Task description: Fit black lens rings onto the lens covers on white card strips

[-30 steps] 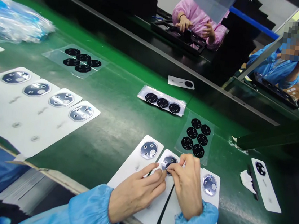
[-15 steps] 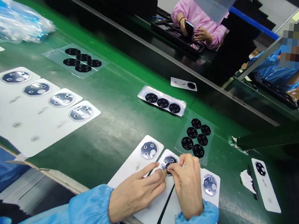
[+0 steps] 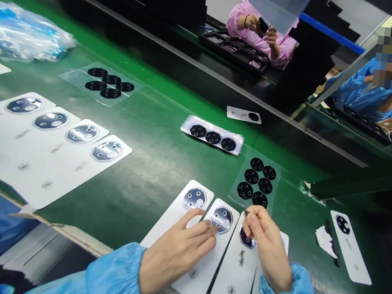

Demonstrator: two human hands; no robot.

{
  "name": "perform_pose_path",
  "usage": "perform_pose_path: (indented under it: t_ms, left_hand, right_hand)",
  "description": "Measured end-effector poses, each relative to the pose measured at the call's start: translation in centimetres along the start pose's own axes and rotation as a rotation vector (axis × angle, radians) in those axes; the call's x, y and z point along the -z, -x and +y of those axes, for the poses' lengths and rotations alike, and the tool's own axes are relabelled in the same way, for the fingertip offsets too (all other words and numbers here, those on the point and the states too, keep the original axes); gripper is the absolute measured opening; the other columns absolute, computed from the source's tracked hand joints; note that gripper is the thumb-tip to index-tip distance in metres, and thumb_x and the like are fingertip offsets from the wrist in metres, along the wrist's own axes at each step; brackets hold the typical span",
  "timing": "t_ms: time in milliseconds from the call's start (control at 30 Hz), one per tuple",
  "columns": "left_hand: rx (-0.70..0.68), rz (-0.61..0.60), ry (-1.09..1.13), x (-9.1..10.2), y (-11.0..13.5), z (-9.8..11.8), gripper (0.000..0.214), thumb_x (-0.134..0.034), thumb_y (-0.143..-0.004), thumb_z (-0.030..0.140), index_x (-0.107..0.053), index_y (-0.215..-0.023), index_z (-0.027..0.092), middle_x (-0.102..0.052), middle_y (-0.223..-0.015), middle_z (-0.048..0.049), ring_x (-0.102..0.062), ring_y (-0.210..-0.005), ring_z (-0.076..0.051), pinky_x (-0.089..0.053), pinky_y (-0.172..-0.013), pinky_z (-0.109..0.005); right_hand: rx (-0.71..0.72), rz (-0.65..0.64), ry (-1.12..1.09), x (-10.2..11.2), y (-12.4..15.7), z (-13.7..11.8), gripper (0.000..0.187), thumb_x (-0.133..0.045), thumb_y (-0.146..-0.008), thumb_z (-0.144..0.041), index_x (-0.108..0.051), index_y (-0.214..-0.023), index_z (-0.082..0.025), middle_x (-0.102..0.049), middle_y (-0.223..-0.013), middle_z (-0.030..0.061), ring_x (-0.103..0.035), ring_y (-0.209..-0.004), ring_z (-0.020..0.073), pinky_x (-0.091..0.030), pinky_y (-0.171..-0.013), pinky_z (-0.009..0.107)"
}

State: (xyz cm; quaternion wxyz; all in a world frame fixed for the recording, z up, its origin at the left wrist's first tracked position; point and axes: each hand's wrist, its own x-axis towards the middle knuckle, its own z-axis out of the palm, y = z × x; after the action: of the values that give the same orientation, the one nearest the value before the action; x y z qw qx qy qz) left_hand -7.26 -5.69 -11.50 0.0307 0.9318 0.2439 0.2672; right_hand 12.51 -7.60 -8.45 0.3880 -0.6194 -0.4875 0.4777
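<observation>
Several white phone back covers lie side by side at the near edge of the green belt. My left hand [image 3: 175, 254] rests flat, fingers stretched, on the second cover [image 3: 202, 267], with its fingertips at that cover's silver camera ring [image 3: 222, 219]. My right hand [image 3: 269, 246] is pinched over the third cover [image 3: 237, 276], just above its dark camera ring [image 3: 247, 240]. A small dark tip shows between thumb and forefinger; I cannot make out what it is. A clear sheet of black octagonal stickers [image 3: 256, 180] lies just beyond my hands.
A strip with three black rings [image 3: 213, 137] lies mid-belt. To the left are a row of white covers [image 3: 37, 156], a second sticker sheet [image 3: 107, 83] and a plastic bag [image 3: 20, 35]. Single covers lie far [image 3: 244, 115] and right [image 3: 350, 247]. Two people work across the belt, in pink [image 3: 256, 30] and blue [image 3: 362, 98].
My right hand has moved from the second cover's camera ring to the third cover's. My left hand stays on the second cover. The person in pink has raised a dark item.
</observation>
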Motion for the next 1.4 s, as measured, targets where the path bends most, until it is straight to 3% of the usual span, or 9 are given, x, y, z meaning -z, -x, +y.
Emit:
perform_pose_path:
  t_ms: [100, 200, 300, 400, 500, 800, 1100, 1333, 1400]
  left_hand:
    - [0.026, 0.018, 0.056, 0.2, -0.2, -0.5, 0.028, -0.033, -0.091, 0.0, -0.055, -0.078, 0.013, -0.066, -0.098, -0.0026, -0.054, -0.082, -0.012, -0.031, -0.101, -0.039]
    - [0.021, 0.028, 0.011, 0.2, -0.1, -1.1, 0.028, -0.033, -0.092, 0.001, -0.057, -0.085, 0.011, -0.067, -0.101, -0.0044, -0.055, -0.087, -0.014, -0.032, -0.1, -0.04]
    - [0.004, 0.017, -0.048, 0.0, 0.1, -1.4, 0.028, -0.033, -0.092, 0.001, -0.059, -0.087, 0.011, -0.067, -0.101, -0.0054, -0.054, -0.091, -0.015, -0.032, -0.099, -0.042]
    - [-0.022, 0.01, -0.085, 0.0, 0.1, -1.5, 0.029, -0.032, -0.093, 0.003, -0.06, -0.086, 0.01, -0.067, -0.102, -0.0053, -0.054, -0.092, -0.016, -0.031, -0.099, -0.042]
    - [-0.046, 0.0, -0.134, 0.1, 0.1, -1.4, 0.03, -0.032, -0.093, 0.002, -0.061, -0.087, 0.01, -0.067, -0.102, -0.0056, -0.053, -0.094, -0.016, -0.033, -0.097, -0.042]
    - [-0.118, -0.013, -0.251, 0.3, 0.0, -1.4, 0.036, -0.028, -0.093, 0.002, -0.062, -0.086, 0.011, -0.065, -0.11, -0.0071, -0.05, -0.101, -0.017, -0.035, -0.09, -0.04]
    - [-0.119, -0.039, -0.256, 0.4, -0.2, -1.2, 0.038, -0.027, -0.092, 0.0, -0.063, -0.087, 0.011, -0.066, -0.106, -0.0074, -0.05, -0.1, -0.017, -0.033, -0.091, -0.04]
    - [-0.137, -0.057, -0.263, 0.3, -0.3, -1.0, 0.037, -0.026, -0.092, 0.002, -0.062, -0.089, 0.012, -0.066, -0.106, -0.0085, -0.052, -0.096, -0.016, -0.035, -0.09, -0.036]
    - [-0.143, -0.05, -0.26, 0.2, -0.3, -1.0, 0.038, -0.026, -0.092, 0.002, -0.062, -0.089, 0.011, -0.066, -0.105, -0.009, -0.053, -0.094, -0.016, -0.036, -0.09, -0.036]
  right_hand:
    - [-0.086, -0.083, -0.233, -0.4, 0.3, 0.5, 0.033, -0.036, -0.093, -0.05, -0.039, -0.076, -0.022, -0.034, -0.065, -0.0063, -0.03, -0.052, 0.0076, -0.026, -0.049, 0.023]
    - [-0.089, -0.029, -0.324, -0.9, 0.5, 0.6, 0.039, -0.037, -0.091, -0.053, -0.033, -0.07, -0.021, -0.031, -0.063, -0.0073, -0.026, -0.048, 0.0059, -0.022, -0.044, 0.02]
    - [-0.056, 0.065, -0.272, -0.9, 0.4, 0.6, 0.036, -0.043, -0.09, -0.05, -0.038, -0.07, -0.02, -0.035, -0.061, -0.007, -0.031, -0.049, 0.0057, -0.027, -0.045, 0.019]
    - [-0.051, 0.05, -0.242, -0.6, 0.1, 0.8, 0.023, -0.053, -0.087, -0.043, -0.05, -0.082, -0.02, -0.05, -0.067, -0.0038, -0.046, -0.054, 0.0074, -0.038, -0.052, 0.022]
    - [-0.013, 0.067, -0.263, -0.4, -0.1, 1.2, 0.017, -0.06, -0.083, -0.037, -0.053, -0.086, -0.022, -0.055, -0.075, -0.0025, -0.054, -0.059, 0.0093, -0.044, -0.06, 0.024]
    - [-0.023, 0.145, -0.144, -0.6, 0.1, 1.5, 0.017, -0.06, -0.081, -0.036, -0.064, -0.079, -0.02, -0.056, -0.065, -0.0012, -0.054, -0.058, 0.0115, -0.047, -0.057, 0.024]
    - [-0.002, 0.118, -0.097, -0.8, -0.2, 1.7, 0.018, -0.059, -0.082, -0.036, -0.063, -0.09, -0.021, -0.056, -0.09, 0.0023, -0.058, -0.064, 0.0111, -0.051, -0.062, 0.025]
    - [0.055, 0.069, 0.031, -1.0, -0.4, 1.4, 0.014, -0.056, -0.084, -0.03, -0.06, -0.094, -0.021, -0.057, -0.085, 0.0025, -0.058, -0.074, 0.0145, -0.049, -0.064, 0.025]
    - [0.08, 0.029, 0.091, -1.2, -0.8, 1.0, 0.01, -0.055, -0.084, -0.028, -0.06, -0.087, -0.02, -0.057, -0.084, 0.0025, -0.057, -0.076, 0.0152, -0.048, -0.064, 0.026]
